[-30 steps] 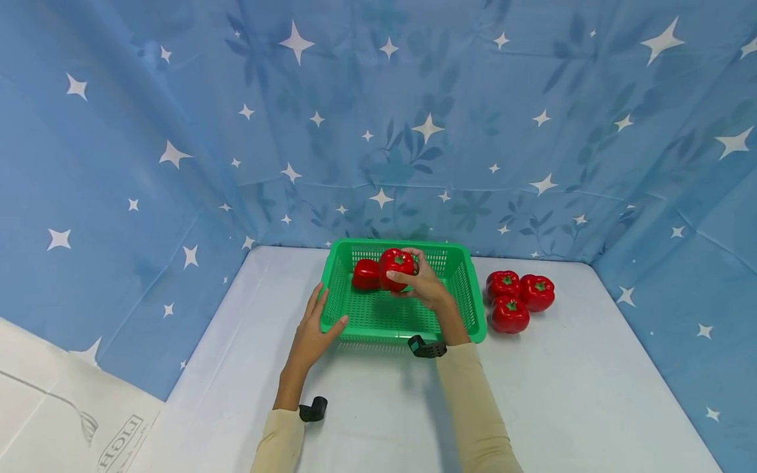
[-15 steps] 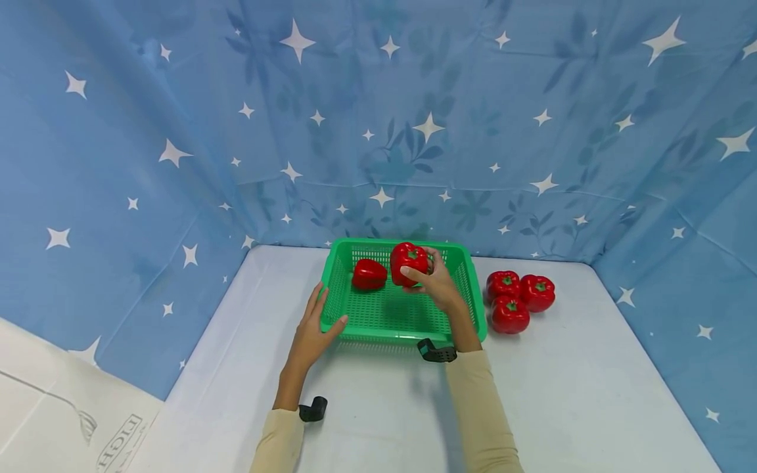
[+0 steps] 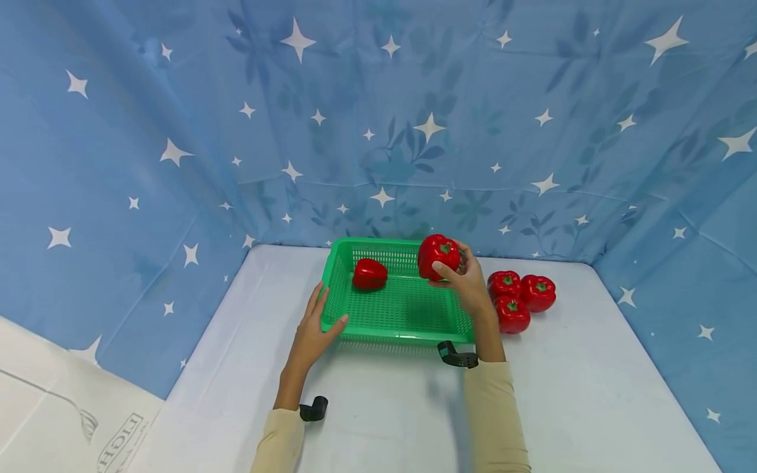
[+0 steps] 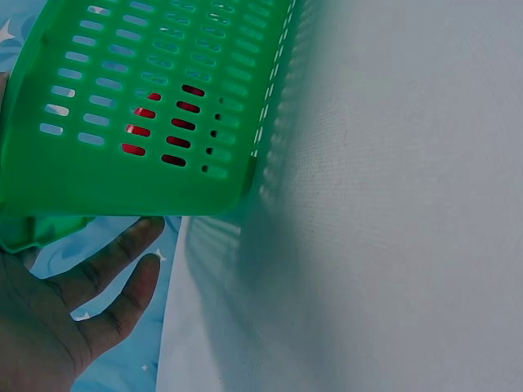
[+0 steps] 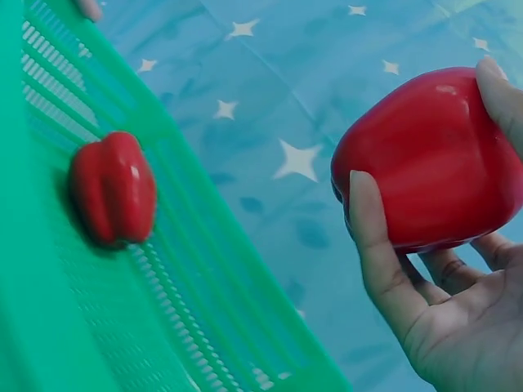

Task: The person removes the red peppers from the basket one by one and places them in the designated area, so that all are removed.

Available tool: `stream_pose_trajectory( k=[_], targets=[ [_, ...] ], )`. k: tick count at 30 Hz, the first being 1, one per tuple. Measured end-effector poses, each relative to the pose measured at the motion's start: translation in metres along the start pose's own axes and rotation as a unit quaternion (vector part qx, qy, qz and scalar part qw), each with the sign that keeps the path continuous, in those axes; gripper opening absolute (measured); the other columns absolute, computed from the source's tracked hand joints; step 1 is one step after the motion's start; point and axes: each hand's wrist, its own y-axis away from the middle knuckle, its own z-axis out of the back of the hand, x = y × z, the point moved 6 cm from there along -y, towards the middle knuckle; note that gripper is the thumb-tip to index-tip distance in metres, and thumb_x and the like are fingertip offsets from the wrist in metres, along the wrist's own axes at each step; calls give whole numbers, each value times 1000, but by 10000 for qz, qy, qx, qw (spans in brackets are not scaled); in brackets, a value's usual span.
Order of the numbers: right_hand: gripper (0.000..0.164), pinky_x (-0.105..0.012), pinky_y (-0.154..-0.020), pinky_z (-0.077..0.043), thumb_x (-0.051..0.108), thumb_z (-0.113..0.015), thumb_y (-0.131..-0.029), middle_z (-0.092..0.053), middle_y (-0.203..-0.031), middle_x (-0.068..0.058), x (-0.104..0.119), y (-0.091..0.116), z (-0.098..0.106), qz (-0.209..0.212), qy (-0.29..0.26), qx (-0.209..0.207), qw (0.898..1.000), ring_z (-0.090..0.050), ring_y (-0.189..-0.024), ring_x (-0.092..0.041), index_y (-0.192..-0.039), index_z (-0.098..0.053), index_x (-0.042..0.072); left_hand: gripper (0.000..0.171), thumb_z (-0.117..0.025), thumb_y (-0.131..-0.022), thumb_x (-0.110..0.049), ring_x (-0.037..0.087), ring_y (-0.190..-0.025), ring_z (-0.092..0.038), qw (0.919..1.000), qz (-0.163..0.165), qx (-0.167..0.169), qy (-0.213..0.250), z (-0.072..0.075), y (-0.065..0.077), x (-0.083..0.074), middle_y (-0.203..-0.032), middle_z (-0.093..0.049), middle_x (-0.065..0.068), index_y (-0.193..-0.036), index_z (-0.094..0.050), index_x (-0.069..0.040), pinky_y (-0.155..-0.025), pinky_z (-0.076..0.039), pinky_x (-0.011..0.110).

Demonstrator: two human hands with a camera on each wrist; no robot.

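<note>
My right hand (image 3: 469, 284) grips a red bell pepper (image 3: 438, 257) above the right part of a green plastic basket (image 3: 390, 336). In the right wrist view, the thumb and fingers curl round that pepper (image 5: 429, 163). Another red bell pepper (image 3: 370, 274) lies on its side in the basket, at the left. At the basket's front left corner rests my left hand (image 3: 311, 332), its fingers nearly straight and spread against the rim. The left wrist view has those fingers (image 4: 114, 314) beside the basket wall (image 4: 122, 175); part of the hand is out of frame.
Several red bell peppers stand on the white table (image 3: 390, 407) right of the basket, clustered together; one is the front pepper (image 3: 512, 315). My right forearm hides the basket's right side. A blue star-patterned curtain (image 3: 378, 131) hangs behind the table and along its sides.
My right hand has carried the bell pepper right and slightly up, away from the one in the basket. That other pepper is now fully visible. My left hand stays in place.
</note>
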Motion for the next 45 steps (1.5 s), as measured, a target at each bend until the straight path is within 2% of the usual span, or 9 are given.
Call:
stream_pose_trajectory(
  k=[9,14,17,22,27,31,35,41,45],
  targets=[
    [66,-39,-75,-59,12,-67,-92,-44,-137,-1,19,22,44,337,78,-764,9965,-51,-123,-19,-147,-31,17,84,-60,-91,-55,33,-149,-23,10000,28,-4,-6,-1,0,1,-164,-7,-14,-156,-24,-16,-108,-34,64],
    [62,-31,-70,-59,7,-64,-93,-45,-136,-1,24,36,68,639,-90,-1137,9914,-64,-110,-12,-146,-33,15,85,-60,-91,-56,33,-149,-23,10000,49,27,50,-1,1,3,-164,-7,-15,-157,-24,-17,-107,-35,64],
    [64,-27,-71,-59,9,-66,-92,-46,-135,0,25,45,83,606,-69,-1437,9877,-64,-107,-9,-147,-34,17,84,-60,-91,-56,34,-148,-24,10000,27,50,80,-2,2,3,-164,-7,-13,-157,-23,-17,-106,-36,65],
    [67,-19,-74,-57,11,-71,-89,-49,-134,1,27,60,108,594,166,-2102,9757,-53,-118,-11,-148,-39,17,85,-59,-91,-57,36,-147,-27,10000,9,49,52,-2,3,4,-164,-6,-14,-157,-23,-18,-104,-37,65],
    [67,-12,-74,-54,10,-73,-87,-50,-138,-2,28,76,137,688,338,-2770,9578,-49,-124,-15,-146,-41,17,85,-59,-91,-57,38,-146,-28,10000,-10,25,2,-1,2,3,-164,-6,-14,-157,-23,-17,-104,-38,65],
    [70,-9,-79,-51,14,-76,-85,-48,-145,-3,20,90,161,459,419,-3257,9434,-45,-131,-17,-146,-40,20,84,-59,-91,-57,36,-147,-26,10000,3,10,7,-1,1,2,-164,-6,-15,-157,-23,-17,-106,-36,64],
    [72,-7,-79,-50,18,-76,-85,-44,-150,-2,6,103,184,194,376,-3528,9347,-42,-137,-17,-146,-38,22,84,-59,-91,-57,34,-148,-25,10000,16,17,31,-1,0,2,-164,-6,-16,-157,-23,-17,-107,-35,64],
    [75,-4,-71,-48,22,-76,-86,-36,-155,1,-20,121,210,-290,404,-3680,9285,-38,-142,-17,-149,-35,25,85,-59,-91,-57,32,-149,-23,10000,-2,-15,49,-1,0,2,-164,-7,-14,-157,-24,-17,-108,-34,64],
    [81,-4,-75,-47,28,-76,-85,-27,-160,4,-38,130,221,-768,775,-3632,9253,-32,-146,-18,-152,-30,28,85,-59,-91,-58,33,-149,-24,10000,12,1,3,-1,0,3,-164,-6,-15,-157,-23,-18,-107,-35,64]
  ],
)
